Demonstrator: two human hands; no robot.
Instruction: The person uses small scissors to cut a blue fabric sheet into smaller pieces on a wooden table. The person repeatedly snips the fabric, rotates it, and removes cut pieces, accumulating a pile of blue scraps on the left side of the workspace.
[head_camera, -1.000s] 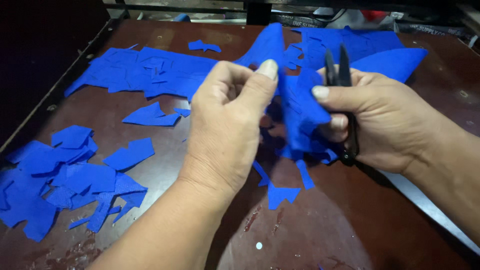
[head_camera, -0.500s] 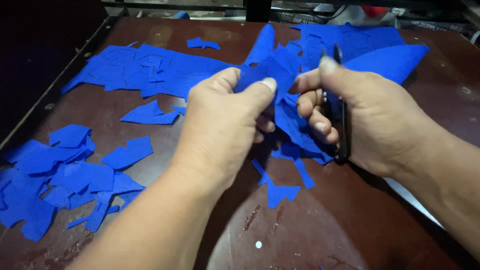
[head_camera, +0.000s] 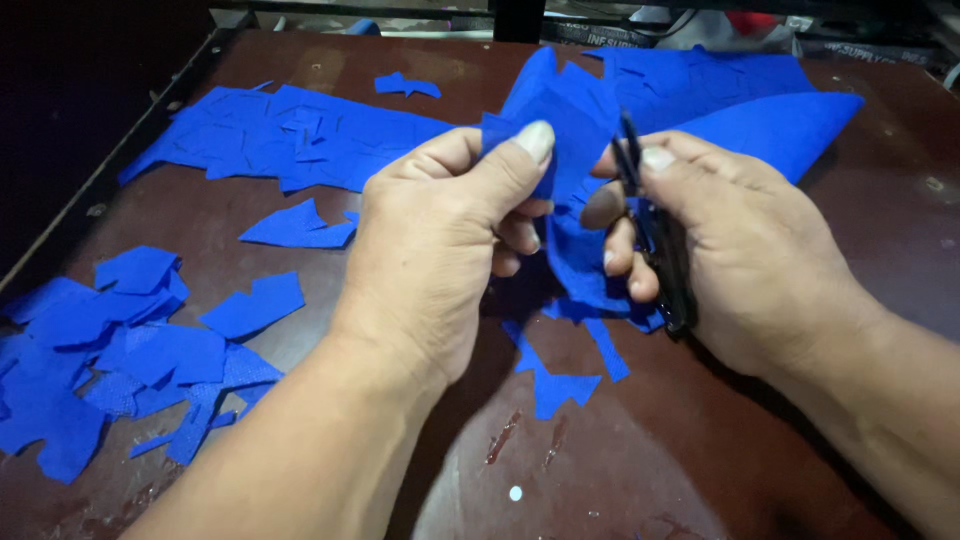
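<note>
My left hand (head_camera: 440, 240) pinches a piece of blue fabric (head_camera: 560, 130) between thumb and fingers, holding it up over the brown table (head_camera: 700, 460). My right hand (head_camera: 740, 250) grips black scissors (head_camera: 655, 240), their blades pointing up beside the fabric, right against its edge. The fabric's lower part hangs down between both hands, partly hidden by my fingers. Small blue offcuts (head_camera: 560, 375) lie on the table just below the hands.
A heap of blue cut pieces (head_camera: 110, 350) lies at the left front. A flat sheet of blue fabric with cutouts (head_camera: 290, 135) lies at the back left, more blue fabric (head_camera: 770, 120) at the back right. A dark raised edge (head_camera: 100, 180) borders the table's left side.
Both hands have come closer together. The scissors have swung in toward the fabric piece, and the left thumb has shifted up along the fabric's top edge.
</note>
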